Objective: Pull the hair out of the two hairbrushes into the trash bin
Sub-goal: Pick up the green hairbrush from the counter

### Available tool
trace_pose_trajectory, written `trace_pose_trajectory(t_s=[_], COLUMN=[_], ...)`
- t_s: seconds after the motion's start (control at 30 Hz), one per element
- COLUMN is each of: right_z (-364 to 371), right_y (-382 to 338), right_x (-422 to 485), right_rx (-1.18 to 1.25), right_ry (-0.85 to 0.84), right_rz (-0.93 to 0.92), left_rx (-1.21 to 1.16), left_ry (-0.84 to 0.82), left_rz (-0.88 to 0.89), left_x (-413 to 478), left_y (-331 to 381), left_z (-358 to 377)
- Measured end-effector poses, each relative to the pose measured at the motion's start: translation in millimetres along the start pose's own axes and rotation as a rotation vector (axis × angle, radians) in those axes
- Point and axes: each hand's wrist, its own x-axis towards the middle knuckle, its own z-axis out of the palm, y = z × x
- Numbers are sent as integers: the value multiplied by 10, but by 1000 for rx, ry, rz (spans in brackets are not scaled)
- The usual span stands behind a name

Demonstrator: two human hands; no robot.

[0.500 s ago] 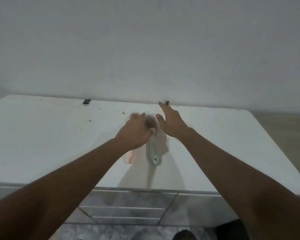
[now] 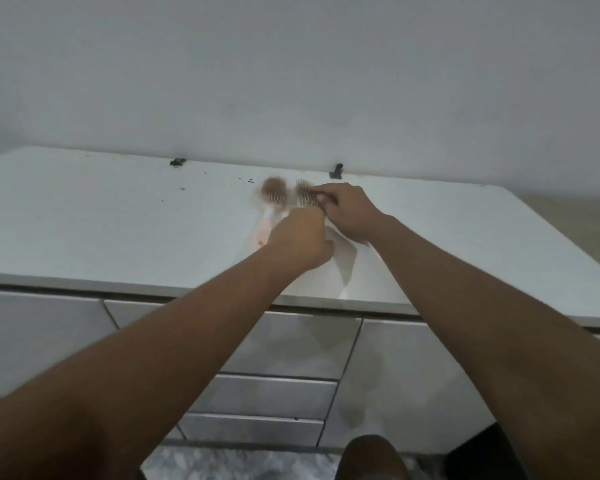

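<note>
Two hairbrushes lie side by side near the back of the white counter [image 2: 118, 220], both heads full of brownish hair. The left hairbrush [image 2: 274, 195] has a pink handle pointing toward me and nothing touches it. Of the right hairbrush [image 2: 303, 194] only the head shows. My left hand [image 2: 298, 240] is closed in a fist over the spot where its handle lies, so the handle is hidden. My right hand [image 2: 347, 213] reaches in from the right, fingertips pinched on the hair at that brush's head. No trash bin is clearly in view.
Two small dark clips [image 2: 177, 162] [image 2: 336, 171] sit at the counter's back edge by the wall, with dark specks [image 2: 248, 181] nearby. Drawers [image 2: 264, 396] lie below the counter front. A dark object [image 2: 478, 452] shows on the floor at lower right, beside my knee [image 2: 371, 459].
The left hand has closed into a fist and drawn back toward me, uncovering the pink-handled brush. The right hand went from open to pinched on the right brush's head.
</note>
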Motion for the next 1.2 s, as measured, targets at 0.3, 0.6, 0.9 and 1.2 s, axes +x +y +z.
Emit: trace_pose_trajectory(t_s=[0.3, 0.6, 0.9, 1.2], right_z=[-86, -5, 4, 471], right_y=[-48, -75, -403, -1404], right_x=[47, 149, 183, -41], right_rx=[146, 483, 706, 735], right_ry=[101, 292, 343, 212], right_rz=[175, 311, 262, 77], left_rx=[-470, -1060, -1386, -1532], left_ry=[46, 146, 166, 330], left_rz=[-291, -439, -423, -539], left_x=[28, 110, -257, -1207], left_y=[-68, -85, -133, -635], left_z=[-235, -298, -573, -1065])
